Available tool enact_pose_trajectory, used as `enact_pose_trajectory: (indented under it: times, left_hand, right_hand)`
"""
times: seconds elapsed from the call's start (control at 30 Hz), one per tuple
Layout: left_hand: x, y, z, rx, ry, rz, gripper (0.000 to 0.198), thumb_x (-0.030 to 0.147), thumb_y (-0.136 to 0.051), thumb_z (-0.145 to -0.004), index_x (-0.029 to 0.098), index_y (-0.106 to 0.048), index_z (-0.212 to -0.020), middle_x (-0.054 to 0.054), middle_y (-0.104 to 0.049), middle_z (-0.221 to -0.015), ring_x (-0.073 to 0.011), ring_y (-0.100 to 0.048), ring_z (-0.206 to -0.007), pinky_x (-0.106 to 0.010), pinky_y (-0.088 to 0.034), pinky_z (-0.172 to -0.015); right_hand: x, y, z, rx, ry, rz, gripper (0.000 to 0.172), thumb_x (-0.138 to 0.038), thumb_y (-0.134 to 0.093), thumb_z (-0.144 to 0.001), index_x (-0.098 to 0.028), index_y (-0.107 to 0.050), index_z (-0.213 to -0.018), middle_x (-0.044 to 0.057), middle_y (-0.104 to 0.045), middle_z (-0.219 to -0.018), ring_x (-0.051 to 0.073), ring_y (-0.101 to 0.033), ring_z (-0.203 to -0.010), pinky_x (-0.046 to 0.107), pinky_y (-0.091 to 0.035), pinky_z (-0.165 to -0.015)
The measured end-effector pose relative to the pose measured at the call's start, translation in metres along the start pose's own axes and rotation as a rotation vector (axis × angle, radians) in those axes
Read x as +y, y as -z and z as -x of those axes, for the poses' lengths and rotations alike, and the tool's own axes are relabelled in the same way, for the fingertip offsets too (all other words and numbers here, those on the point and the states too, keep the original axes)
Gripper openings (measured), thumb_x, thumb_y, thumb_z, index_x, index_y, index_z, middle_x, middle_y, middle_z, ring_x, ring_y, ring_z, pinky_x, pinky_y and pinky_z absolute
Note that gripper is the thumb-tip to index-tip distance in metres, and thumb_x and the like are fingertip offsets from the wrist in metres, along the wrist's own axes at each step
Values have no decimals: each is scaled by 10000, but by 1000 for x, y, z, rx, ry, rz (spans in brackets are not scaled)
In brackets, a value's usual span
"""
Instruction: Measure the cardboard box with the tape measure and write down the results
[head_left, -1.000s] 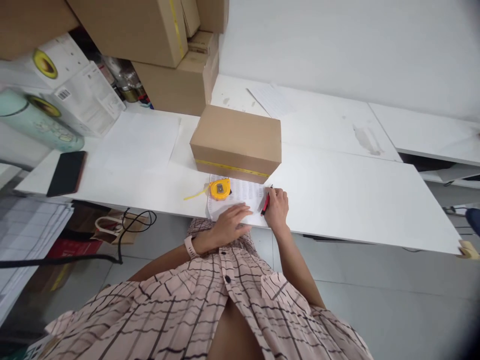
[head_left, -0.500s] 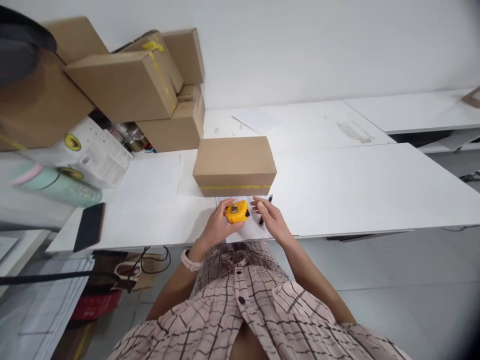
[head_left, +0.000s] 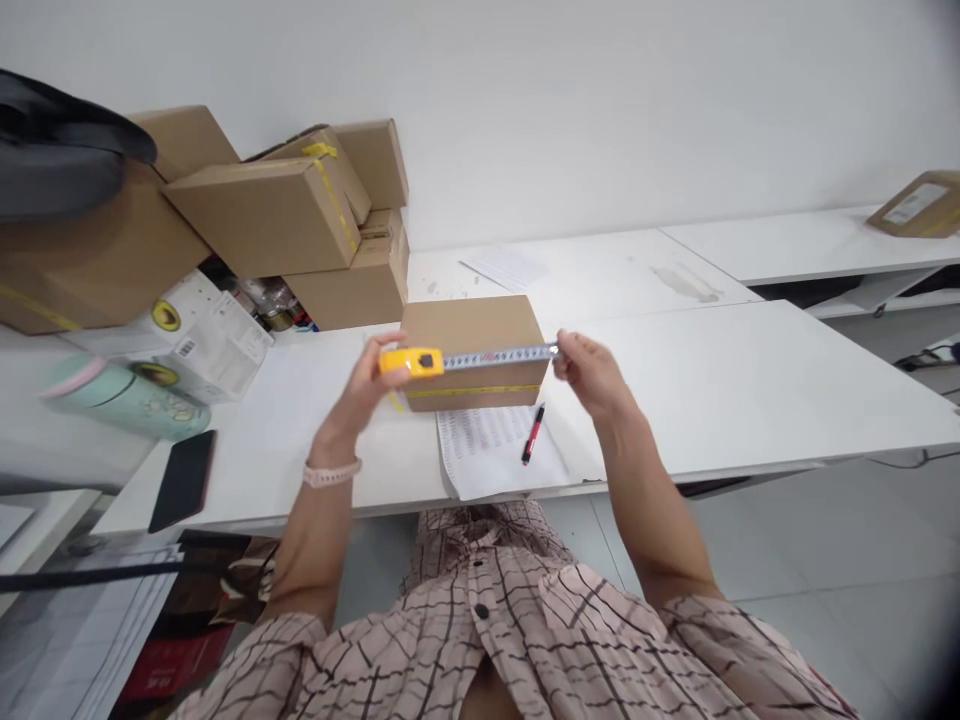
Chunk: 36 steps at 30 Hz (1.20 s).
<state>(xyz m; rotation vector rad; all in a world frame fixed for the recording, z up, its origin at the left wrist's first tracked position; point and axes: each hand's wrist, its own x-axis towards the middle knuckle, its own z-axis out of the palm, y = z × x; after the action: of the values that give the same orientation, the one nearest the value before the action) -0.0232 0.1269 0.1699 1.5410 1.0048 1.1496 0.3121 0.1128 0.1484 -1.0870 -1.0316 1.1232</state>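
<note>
My left hand is closed around the yellow case of a tape measure. Its blade is drawn out to the right, running level across the front of a brown cardboard box. Between the fingers of my right hand is the blade's end, just past the box's right side. Whether the blade touches the box I cannot tell. In front of the box lie printed sheets of paper, with a red and black pen on top.
Cardboard boxes are stacked at the back left of the white table. A mint bottle and a black phone lie at the left. Loose paper rests behind the box, and another box stands far right.
Both hands have risen from the papers and moved apart. The tape's blade, retracted before, is now pulled out between them across the box.
</note>
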Motion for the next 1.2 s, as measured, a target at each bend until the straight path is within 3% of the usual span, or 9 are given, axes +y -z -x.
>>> enact_pose_trajectory:
  times: [0.1,0.2,0.33,0.5,0.6,0.67,0.87,1.0,1.2]
  left_hand:
    - [6,46,-36,144,41,66,422,338,-753,-768,198,-641,-1150,-46,-704,-1034,-172,-660,-857,-213,-471,-599]
    - [1,84,-61,213,145,127,305,315,-734,-784,169,-666,-1043,-55,-720,-1003,-176,-673,-849,-218,-504,-587]
    - [-20,108,-73,262,239,248,253,332,-654,-876,146,-654,-1047,-69,-733,-989,-214,-708,-878,-332,-598,-732]
    - [-43,103,-76,313,268,410,342,381,-751,-810,155,-642,-1042,-87,-744,-978,-252,-725,-913,-418,-613,-811]
    - [-47,93,-79,280,257,428,379,383,-781,-785,149,-647,-1051,-95,-747,-977,-255,-731,-884,-434,-612,-808]
    - [-47,88,-83,285,251,415,382,389,-777,-787,153,-645,-1057,-87,-745,-963,-245,-731,-852,-436,-613,-799]
    - [-49,86,-89,305,262,409,428,407,-782,-766,155,-633,-1078,-90,-750,-946,-261,-737,-863,-446,-618,-803]
    - [-51,90,-88,297,271,388,461,419,-775,-764,156,-633,-1115,-97,-757,-949,-270,-744,-839,-439,-620,-775]
    - [-45,90,-88,297,288,329,423,419,-765,-754,162,-656,-1072,-91,-757,-931,-244,-740,-789,-392,-607,-725]
  right_hand:
    - [-5,21,-53,89,-35,-50,458,-592,-775,-742,-216,-520,-687,-30,-457,-611,97,-378,-544,242,-334,-471]
    - [4,25,-87,141,-117,13,414,-544,-772,-755,-212,-530,-703,-35,-461,-613,94,-378,-534,238,-332,-460]
    - [21,10,-101,232,-159,138,380,-474,-720,-808,-213,-484,-663,-41,-466,-604,89,-395,-534,233,-362,-492]
    - [34,-10,-100,250,-180,199,323,-455,-733,-792,-216,-522,-848,3,-628,-806,110,-551,-646,234,-456,-567]
    - [39,-15,-102,188,-207,240,456,-504,-780,-744,-230,-540,-1020,52,-683,-1013,148,-630,-790,264,-515,-646]
    - [41,-18,-105,156,-220,291,493,-532,-794,-724,-222,-565,-1030,72,-691,-1047,165,-639,-843,272,-517,-661]
    - [39,-22,-106,114,-184,365,368,-506,-790,-758,-184,-622,-820,64,-713,-873,146,-626,-746,248,-464,-597]
    - [36,-22,-104,101,-170,436,394,-517,-758,-790,-173,-610,-666,78,-713,-775,141,-619,-672,250,-439,-572]
    - [21,-27,-106,109,-133,816,404,-496,-680,-828,-190,-607,-575,59,-696,-667,137,-524,-565,285,-356,-550]
